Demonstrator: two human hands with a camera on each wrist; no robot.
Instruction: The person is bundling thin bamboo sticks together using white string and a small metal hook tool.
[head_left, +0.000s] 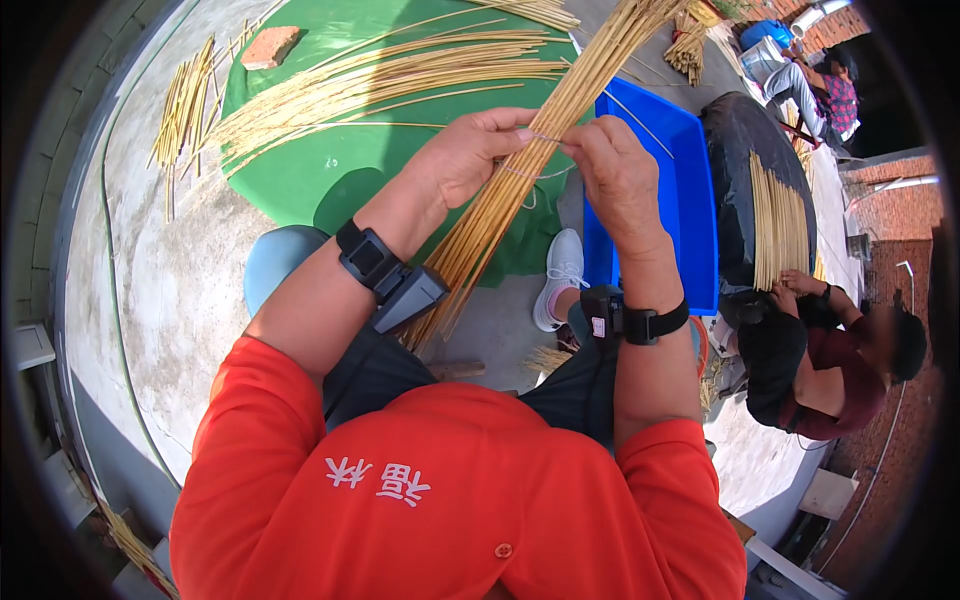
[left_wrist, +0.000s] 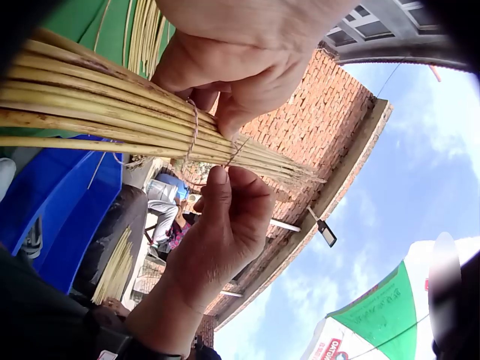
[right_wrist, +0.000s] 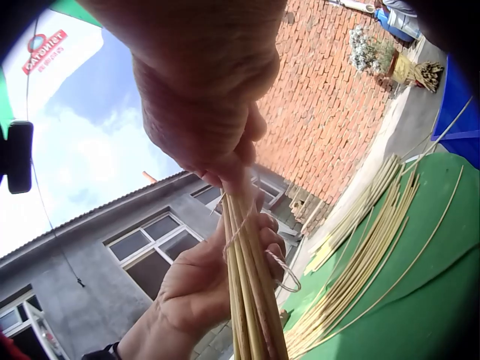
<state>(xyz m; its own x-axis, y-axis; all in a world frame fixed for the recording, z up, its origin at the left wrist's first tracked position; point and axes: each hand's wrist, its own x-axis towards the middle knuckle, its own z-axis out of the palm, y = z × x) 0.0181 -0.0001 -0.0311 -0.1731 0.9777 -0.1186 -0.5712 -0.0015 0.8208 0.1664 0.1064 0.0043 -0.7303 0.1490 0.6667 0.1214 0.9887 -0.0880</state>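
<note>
A long bundle of straw-coloured stalks [head_left: 490,215] slants upward between the two hands in the head view. Around it runs a thin pinkish string [left_wrist: 193,127], with a loose loop hanging beside the bundle. My left hand [head_left: 465,155] grips the bundle from the left, thumb on the stalks near the string. My right hand [head_left: 615,175] pinches the string at the bundle's right side, fingertips close to the stalks. In the right wrist view, the right hand [right_wrist: 210,112] partly hides the bundle [right_wrist: 251,300].
Loose stalks [head_left: 400,75] and a brick [head_left: 270,47] lie on a green cloth [head_left: 350,150]. A blue tray [head_left: 685,210] stands at the right. Beyond it, a person [head_left: 840,370] handles stalks [head_left: 780,225] on a black-covered mound; another person [head_left: 835,95] sits farther off.
</note>
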